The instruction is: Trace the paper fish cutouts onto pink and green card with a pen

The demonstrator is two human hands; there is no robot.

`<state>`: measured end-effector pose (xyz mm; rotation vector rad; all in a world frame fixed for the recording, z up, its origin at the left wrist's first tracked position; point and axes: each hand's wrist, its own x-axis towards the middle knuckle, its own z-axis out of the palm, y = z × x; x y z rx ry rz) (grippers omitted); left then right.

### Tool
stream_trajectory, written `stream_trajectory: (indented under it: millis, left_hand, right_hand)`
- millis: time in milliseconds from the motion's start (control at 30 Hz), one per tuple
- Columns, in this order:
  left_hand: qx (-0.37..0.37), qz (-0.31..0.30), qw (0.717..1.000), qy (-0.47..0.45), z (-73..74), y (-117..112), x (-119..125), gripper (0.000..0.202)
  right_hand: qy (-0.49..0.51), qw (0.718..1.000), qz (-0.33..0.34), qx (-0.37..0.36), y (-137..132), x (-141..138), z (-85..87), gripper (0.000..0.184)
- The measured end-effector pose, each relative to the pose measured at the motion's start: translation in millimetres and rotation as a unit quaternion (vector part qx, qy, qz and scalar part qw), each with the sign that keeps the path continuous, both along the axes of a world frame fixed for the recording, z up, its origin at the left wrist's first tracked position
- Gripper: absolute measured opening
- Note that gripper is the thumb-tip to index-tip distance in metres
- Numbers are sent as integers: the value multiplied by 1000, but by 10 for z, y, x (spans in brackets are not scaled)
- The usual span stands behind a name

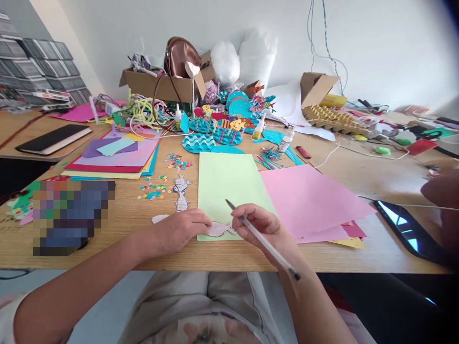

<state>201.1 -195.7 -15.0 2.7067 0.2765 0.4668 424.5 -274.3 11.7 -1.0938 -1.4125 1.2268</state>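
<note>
Left hand lay palm down at the lower middle of the frame, forearm coming in from the lower left corner and resting across the table edge. Its fingers were loosely spread and slightly curled, not gripping. The fingertips pressed on the left end of a small grey paper cutout.

Right hand sat just right of the cutout, forearm rising from the bottom edge, wrist bent inward. Its fingers were closed around a pen. The pen slanted from upper left to lower right, one end over the green sheet, the other past the wrist. I could not tell which end was the writing tip. The two hands were close together but apart, with the cutout between them.

The cutout lay flat on the bottom edge of the green sheet, near the table's front edge, at centre frame.

Around them:
- A pink sheet lay right of the green one, overlapping its edge.
- A second cutout figure was just left of the green sheet, above the left hand.
- Coloured paper scraps were scattered further left.
- A stack of coloured paper was at upper left.
- A cardboard box stood at the back, upper centre.
- A phone lay at lower right, screen lit.
- Another person's hand showed at the right edge, blurred.
</note>
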Motion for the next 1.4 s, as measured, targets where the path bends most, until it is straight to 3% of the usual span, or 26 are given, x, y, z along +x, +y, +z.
stream_trajectory:
  millis: [167, 467, 1400]
  left_hand:
    - [-35, -5, 999, 27, 76, 59, 62, 32]
    - [-34, -15, 999, 37, 82, 135, 153, 29]
    - [-38, -21, 999, 27, 47, 145, 156, 14]
  right_hand:
    - [-160, 987, 20, 22, 29, -59, 6, 18]
    - [-234, 969, 76, 31, 76, -102, -42, 10]
    - [-268, 961, 71, 15, 83, -155, -43, 11]
